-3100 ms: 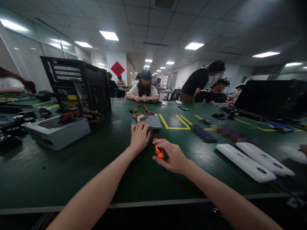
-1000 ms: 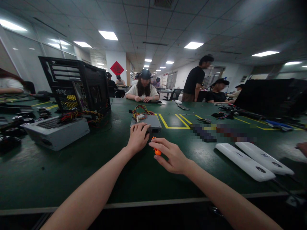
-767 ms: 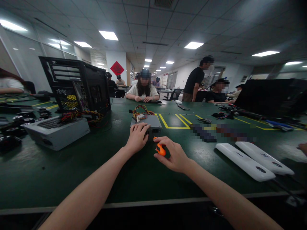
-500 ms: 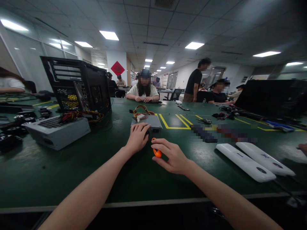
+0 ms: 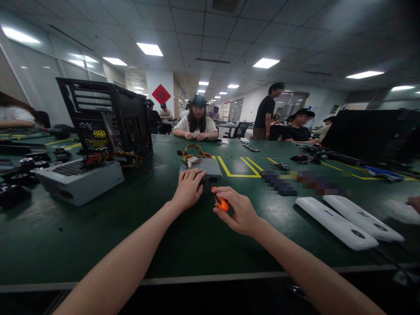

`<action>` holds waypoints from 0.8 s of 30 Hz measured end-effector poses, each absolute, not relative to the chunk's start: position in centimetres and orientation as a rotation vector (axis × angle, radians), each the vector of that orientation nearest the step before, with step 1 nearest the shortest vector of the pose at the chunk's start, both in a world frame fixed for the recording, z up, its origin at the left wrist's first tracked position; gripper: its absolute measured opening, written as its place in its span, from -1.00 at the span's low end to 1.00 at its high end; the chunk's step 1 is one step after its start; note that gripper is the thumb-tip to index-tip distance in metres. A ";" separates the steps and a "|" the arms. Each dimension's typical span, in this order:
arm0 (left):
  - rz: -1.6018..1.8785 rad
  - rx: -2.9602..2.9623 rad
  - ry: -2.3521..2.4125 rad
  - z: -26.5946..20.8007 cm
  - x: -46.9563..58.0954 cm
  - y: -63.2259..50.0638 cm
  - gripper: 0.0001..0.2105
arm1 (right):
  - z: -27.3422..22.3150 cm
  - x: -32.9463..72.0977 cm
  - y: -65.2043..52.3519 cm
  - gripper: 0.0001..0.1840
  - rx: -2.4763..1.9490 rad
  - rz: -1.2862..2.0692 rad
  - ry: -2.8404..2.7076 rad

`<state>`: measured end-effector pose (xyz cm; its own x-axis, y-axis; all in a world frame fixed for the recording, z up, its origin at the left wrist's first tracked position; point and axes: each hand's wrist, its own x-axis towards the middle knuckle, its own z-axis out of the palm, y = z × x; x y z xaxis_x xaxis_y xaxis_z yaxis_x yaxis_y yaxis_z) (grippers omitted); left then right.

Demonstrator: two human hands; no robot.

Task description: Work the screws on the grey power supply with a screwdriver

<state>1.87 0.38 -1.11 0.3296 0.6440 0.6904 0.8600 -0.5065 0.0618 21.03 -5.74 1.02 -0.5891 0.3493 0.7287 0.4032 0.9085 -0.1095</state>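
If tilted, the screwdriver point(image 5: 222, 204) pinched in the right hand point(image 5: 242, 212) could jab the left hand point(image 5: 188, 189) beside it, spread over the box point(image 5: 212, 166).

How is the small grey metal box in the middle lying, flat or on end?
Flat: the grey box lies on the green table, its broad face up and a black socket on the low side facing the camera.

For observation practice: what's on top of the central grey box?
On the box: the left hand, a white connector and, rearward, coloured wires; anything under the hand is hidden.
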 end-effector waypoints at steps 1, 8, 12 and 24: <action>-0.965 -2.282 -1.347 -1.1 1.9 0.4 -0.59 | 0.9 21.1 -5.6 -0.75 -0.552 -0.070 -2.222; -0.966 -2.290 -1.343 -1.1 1.9 0.4 -0.59 | 1.2 21.1 -6.1 -0.63 -0.500 -0.061 -2.344; -0.967 -2.288 -1.333 -1.2 1.8 0.5 -0.58 | 1.0 20.9 -6.0 -0.72 -0.517 -0.111 -2.324; -0.980 -2.308 -1.334 -1.1 1.7 0.4 -0.58 | 1.3 20.9 -6.2 -0.69 -0.501 -0.072 -2.322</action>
